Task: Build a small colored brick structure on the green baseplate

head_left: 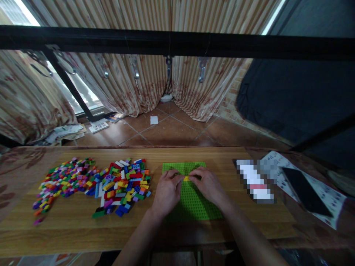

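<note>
Both my hands are over a green studded baseplate (191,199) on the wooden table. A small yellow brick (186,178) sits between my fingertips, at the upper middle of the plate. My left hand (168,188) pinches its left side with thumb and fingers. From the right, my right hand (208,184) has its fingertips closed on the same brick. Whether the brick touches the studs is too small to tell. To the left lies a heap of mixed larger bricks (124,184), and beyond it a spread of small colourful bricks (66,177).
A pixelated object (255,181) lies on the right side of the wooden table (83,229). Farther right, a dark phone-like slab (305,190) rests on a patterned sheet (337,210). A black bar (177,43) crosses in front of the curtains.
</note>
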Available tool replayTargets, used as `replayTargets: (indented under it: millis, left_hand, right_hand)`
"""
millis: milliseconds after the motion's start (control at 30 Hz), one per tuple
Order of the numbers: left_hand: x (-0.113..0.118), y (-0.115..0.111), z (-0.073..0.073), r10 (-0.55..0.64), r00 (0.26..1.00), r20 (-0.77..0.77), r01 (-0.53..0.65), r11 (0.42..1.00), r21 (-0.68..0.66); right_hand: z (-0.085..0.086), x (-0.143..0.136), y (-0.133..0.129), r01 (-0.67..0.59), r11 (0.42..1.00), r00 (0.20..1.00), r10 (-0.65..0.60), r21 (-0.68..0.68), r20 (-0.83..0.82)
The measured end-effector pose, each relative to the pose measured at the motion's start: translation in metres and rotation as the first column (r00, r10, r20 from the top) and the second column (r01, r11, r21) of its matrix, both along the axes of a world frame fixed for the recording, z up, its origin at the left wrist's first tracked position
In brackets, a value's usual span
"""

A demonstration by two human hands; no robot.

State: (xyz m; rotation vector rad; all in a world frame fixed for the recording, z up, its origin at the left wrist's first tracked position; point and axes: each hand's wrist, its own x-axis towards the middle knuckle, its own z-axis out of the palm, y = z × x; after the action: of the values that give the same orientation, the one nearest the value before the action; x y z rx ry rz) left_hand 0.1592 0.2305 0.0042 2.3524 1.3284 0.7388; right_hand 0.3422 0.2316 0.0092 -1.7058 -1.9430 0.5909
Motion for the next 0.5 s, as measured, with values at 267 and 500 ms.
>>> replayTargets:
  millis: [267, 500]
  left_hand:
    - [0.0012, -0.0006, 0.0014, 0.017, 0.997, -0.073, -0.016, 1.0, 0.018]
    - [0.0042, -0.0064, 0.0007, 0.054, 0.976, -0.21, -0.049, 0.998, 0.032]
  right_hand:
    - [-0.0038, 0.0006, 0.0024, 0.01, 1.0, 1.0, -0.011, -0.024, -0.025]
    - [-0.0062, 0.0026, 0.0055, 0.012, 0.999, 0.999, -0.014, -0.053, -0.042]
